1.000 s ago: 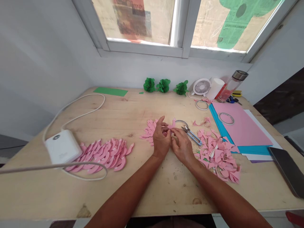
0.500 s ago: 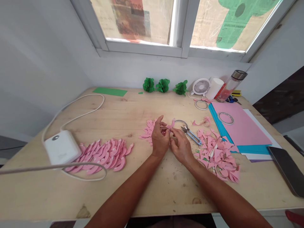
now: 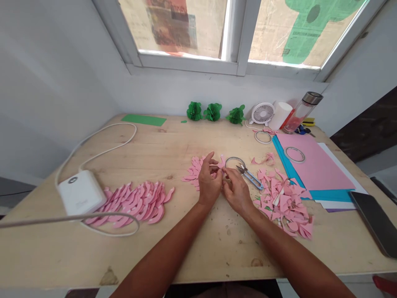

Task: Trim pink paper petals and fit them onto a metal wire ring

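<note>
My left hand (image 3: 209, 180) and my right hand (image 3: 236, 188) meet over the middle of the table, fingertips pinched together. Between them is a curved pink paper piece (image 3: 222, 159), whose upper end sticks out above the fingers; the rest is hidden. Partly behind my left hand lies a cluster of pink paper petals (image 3: 192, 170). Just beyond my right hand are thread snips (image 3: 250, 177) and a tape roll (image 3: 235, 161). A pile of curved pink strips (image 3: 139, 203), some with pale patches, lies to the left. Pink paper scraps (image 3: 287, 203) are heaped on the right.
A white power bank (image 3: 82, 193) with a cable (image 3: 108, 142) stands at left. Three green paper shapes (image 3: 213, 111), a small fan (image 3: 262, 113) and a glass bottle (image 3: 302, 111) line the back. Coloured sheets (image 3: 325, 169) and a dark phone (image 3: 375, 223) lie at right.
The curved pink piece has turned and shifted slightly left, with less of it showing above my fingers, so more of the tape roll shows. My hands have barely moved.
</note>
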Available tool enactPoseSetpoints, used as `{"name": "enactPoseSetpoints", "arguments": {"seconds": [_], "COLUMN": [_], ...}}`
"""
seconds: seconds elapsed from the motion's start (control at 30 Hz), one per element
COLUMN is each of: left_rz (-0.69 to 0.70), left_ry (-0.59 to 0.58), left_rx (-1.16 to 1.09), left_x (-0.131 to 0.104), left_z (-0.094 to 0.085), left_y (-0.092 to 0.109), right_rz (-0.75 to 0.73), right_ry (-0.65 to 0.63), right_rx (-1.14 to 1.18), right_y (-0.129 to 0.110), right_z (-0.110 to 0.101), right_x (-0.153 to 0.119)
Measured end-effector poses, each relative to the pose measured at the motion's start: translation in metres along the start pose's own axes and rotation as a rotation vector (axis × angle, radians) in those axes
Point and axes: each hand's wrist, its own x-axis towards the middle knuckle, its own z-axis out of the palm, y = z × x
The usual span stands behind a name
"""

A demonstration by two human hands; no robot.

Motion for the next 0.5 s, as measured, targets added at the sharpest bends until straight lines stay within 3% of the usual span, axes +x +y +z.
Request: {"name": "enactPoseSetpoints", "arguments": {"seconds": [0.5], "left_rz": [0.009], "left_ry": [0.017], "left_rx": [-0.056], "left_x": [0.0036], "left_z": [-0.0003], "left_y": [-0.0021], "right_rz": [-0.011], "right_ry": [0.004], "right_rx": [0.024], "right_y": [-0.0021], "right_z": [-0.0013], "right_x": [0.0001]}}
